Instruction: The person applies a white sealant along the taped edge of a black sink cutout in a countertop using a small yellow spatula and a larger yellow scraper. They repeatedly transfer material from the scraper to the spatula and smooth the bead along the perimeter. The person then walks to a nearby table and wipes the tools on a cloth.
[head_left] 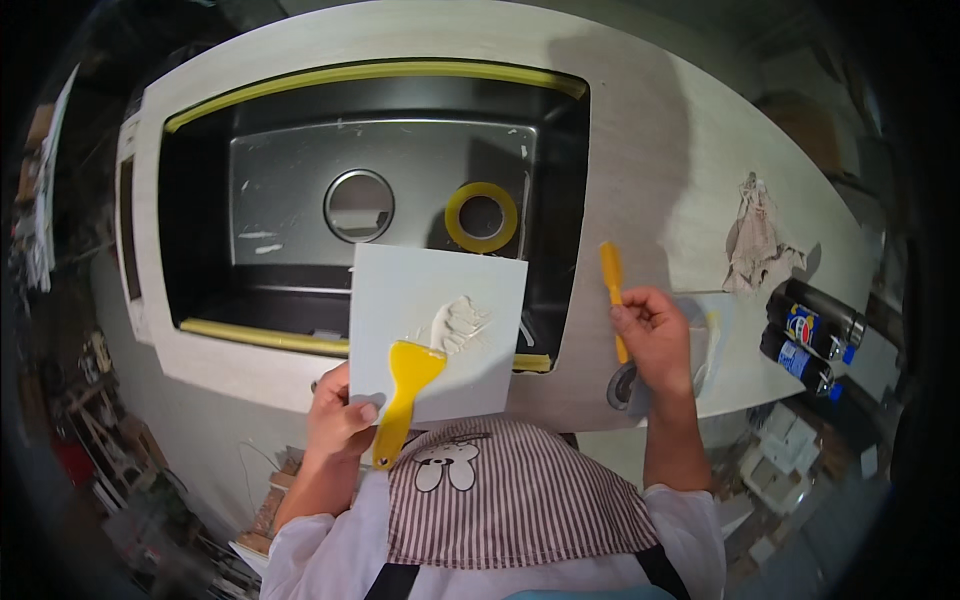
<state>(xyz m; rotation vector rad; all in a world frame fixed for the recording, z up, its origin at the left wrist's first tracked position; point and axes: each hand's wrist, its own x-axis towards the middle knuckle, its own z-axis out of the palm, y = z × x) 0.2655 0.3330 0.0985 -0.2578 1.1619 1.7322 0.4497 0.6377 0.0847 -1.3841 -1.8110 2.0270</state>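
Head view: both hands loaded with putty tools at a taped sink cutout.

Left hand grips a pale square board from below, thumb pinning the handle of a yellow scraper against it; a lump of white putty sits on the board just above the scraper blade. Right hand is clenched round an orange-handled tool, its working end hidden behind the fingers. Sink is seated in the countertop; yellow tape lines the far and near rims, and a tape roll lies in the basin. Judgement: masking looks done, putty is ready, but no bead is visible along the rim, so filling remains. A crumpled rag and dark cartridges lie to the right.
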